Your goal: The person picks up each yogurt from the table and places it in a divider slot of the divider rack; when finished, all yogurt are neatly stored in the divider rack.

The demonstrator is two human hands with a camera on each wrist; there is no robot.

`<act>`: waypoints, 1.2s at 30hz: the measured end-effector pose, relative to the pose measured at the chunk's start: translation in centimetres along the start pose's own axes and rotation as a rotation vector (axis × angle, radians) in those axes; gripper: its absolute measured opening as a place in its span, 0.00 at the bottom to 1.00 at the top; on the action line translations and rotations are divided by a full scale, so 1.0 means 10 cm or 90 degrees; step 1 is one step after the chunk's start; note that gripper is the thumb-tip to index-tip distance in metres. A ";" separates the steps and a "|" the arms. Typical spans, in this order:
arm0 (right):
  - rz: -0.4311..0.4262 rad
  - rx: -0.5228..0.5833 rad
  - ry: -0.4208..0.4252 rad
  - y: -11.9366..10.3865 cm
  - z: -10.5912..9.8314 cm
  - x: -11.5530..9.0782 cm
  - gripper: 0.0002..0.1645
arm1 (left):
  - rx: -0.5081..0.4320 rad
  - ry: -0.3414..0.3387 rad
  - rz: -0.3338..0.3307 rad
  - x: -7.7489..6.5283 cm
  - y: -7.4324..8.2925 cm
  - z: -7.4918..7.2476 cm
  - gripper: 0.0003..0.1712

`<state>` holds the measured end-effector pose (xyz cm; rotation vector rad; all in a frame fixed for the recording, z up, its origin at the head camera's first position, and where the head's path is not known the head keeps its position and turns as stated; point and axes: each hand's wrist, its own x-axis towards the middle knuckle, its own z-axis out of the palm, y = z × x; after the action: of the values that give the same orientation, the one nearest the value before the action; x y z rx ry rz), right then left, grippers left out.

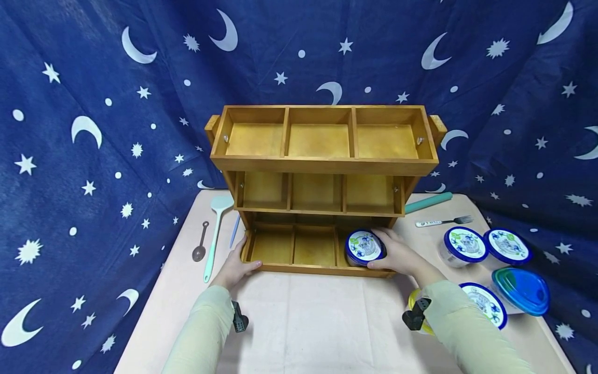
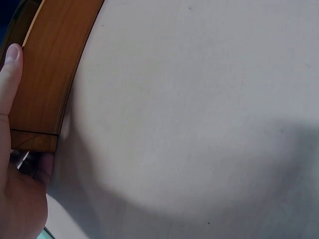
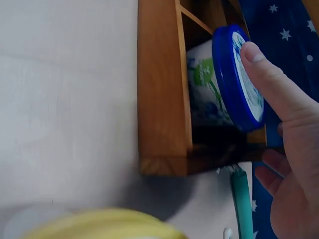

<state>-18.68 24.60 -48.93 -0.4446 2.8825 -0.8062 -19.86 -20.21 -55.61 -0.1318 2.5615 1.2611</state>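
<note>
We see the left hand (image 1: 233, 268) clamped on the wooden rack (image 1: 322, 165) at its eight o'clock, lidded tub (image 1: 365, 246) low inside at five o'clock; right hand (image 1: 397, 255), thumb at tub, grip we cannot tell.

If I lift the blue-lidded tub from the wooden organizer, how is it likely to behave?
The tub is probably fairly stiff, as its wall shows no sag. Being round, it may roll if tipped onto its side. Its lid has an overhanging rim, which may ease gripping.

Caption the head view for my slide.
Left hand grips the lowest wooden tray of three; right hand at a blue-lidded tub in its right end.
</note>
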 end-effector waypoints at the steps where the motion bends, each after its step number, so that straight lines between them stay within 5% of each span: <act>1: 0.005 -0.005 -0.003 0.01 -0.02 -0.02 0.61 | 0.000 0.000 -0.002 0.00 0.00 0.00 0.56; 17: 0.057 -0.050 -0.083 0.19 -0.34 -0.35 0.66 | 0.012 -0.001 0.012 0.02 -0.01 0.00 0.56; 36: 0.097 0.044 -0.239 0.32 -0.44 -0.77 0.58 | 0.018 -0.003 0.014 0.01 -0.02 0.01 0.57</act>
<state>-13.00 31.76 -46.58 -0.3227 2.4989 -0.7074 -19.95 -20.27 -55.81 -0.0937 2.5820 1.2310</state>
